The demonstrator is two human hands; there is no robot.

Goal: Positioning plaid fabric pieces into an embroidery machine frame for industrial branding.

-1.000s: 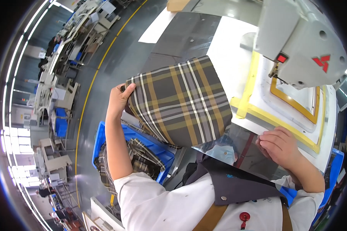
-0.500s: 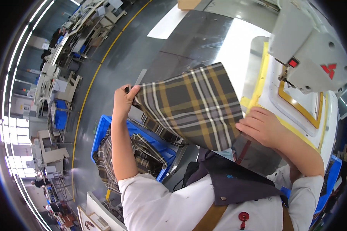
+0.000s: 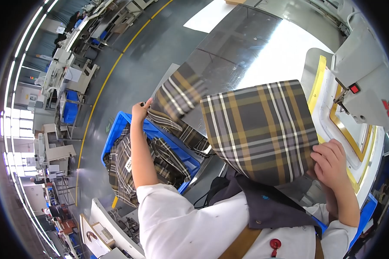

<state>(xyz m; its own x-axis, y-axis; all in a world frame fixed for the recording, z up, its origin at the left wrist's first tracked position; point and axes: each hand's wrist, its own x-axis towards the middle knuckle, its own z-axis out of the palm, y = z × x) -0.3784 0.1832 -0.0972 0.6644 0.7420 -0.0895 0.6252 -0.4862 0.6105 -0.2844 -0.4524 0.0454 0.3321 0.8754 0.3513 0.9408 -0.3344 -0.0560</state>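
While both arms are raised over the shiny grey metal worktop (image 3: 246, 47), I hold a brown, grey and yellow plaid fabric panel (image 3: 259, 129) stretched between my two hands. My left hand (image 3: 140, 111) sits at the far left, its fingers (image 3: 146, 103) pinched shut on the panel's twisted left end, above a blue plastic crate (image 3: 125, 127). My right hand (image 3: 333, 162) is at the near right, fingers (image 3: 322, 157) curled closed around the panel's lower right corner. The flat, square part of the panel hangs in front of my chest, its right edge overlapping the yellow-edged clamp frame (image 3: 319, 82) of a pale grey sewing machine (image 3: 367, 77) at the right. More plaid pieces (image 3: 129, 168) spill over the crate's near wall, below my left forearm. A dark grey apron (image 3: 268, 205) with a tan strap (image 3: 242, 241) covers my white shirt (image 3: 181, 224). A yellow floor line (image 3: 100, 86) curves past rows of other workstations (image 3: 69, 56) at the far left.
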